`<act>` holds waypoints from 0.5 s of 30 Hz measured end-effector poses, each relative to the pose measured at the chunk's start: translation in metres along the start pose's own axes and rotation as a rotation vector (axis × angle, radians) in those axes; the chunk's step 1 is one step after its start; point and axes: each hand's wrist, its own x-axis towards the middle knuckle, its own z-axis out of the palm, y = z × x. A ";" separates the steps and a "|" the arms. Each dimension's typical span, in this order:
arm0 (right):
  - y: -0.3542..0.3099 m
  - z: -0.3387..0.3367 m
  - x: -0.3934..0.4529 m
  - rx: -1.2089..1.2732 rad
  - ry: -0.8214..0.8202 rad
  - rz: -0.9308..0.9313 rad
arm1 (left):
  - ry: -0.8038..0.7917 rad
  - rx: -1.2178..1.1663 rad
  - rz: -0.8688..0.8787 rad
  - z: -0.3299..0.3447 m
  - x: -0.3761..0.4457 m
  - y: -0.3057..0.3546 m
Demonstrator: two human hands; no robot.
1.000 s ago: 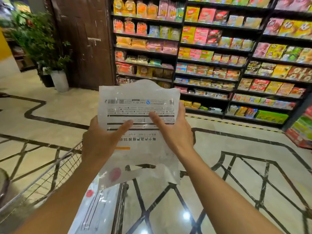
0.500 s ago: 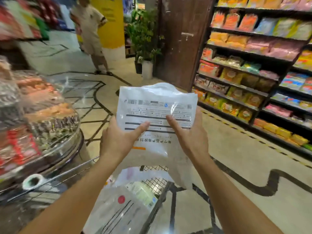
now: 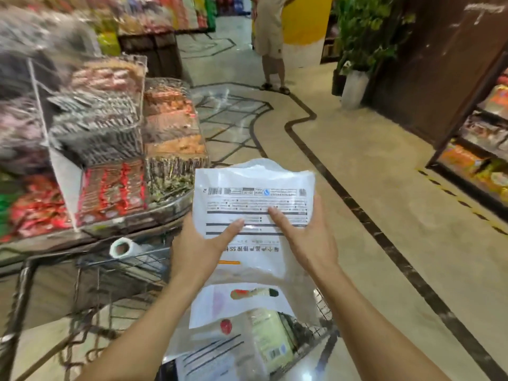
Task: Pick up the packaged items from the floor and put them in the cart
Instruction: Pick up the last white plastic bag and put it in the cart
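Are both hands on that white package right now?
Touching. The head view shows the left hand and the right hand gripping the white package by its sides, thumbs pressed on its printed face.

A wire shopping cart (image 3: 320, 306) holds plastic-wrapped packages (image 3: 220, 350) on a tan marble floor (image 3: 384, 188) with dark inlay.

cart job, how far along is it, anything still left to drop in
Done: at least two packages already lie in the cart. In hand: the left hand and right hand hold a white package above it, not yet released. No packages show on the visible floor.
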 end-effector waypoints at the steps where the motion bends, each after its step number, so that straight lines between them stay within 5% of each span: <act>1: 0.008 0.009 0.006 -0.007 -0.033 0.010 | 0.006 0.006 -0.030 0.003 0.003 -0.010; 15: 0.163 0.114 0.018 -0.144 -0.329 0.342 | -0.105 0.091 -0.431 0.091 0.017 -0.174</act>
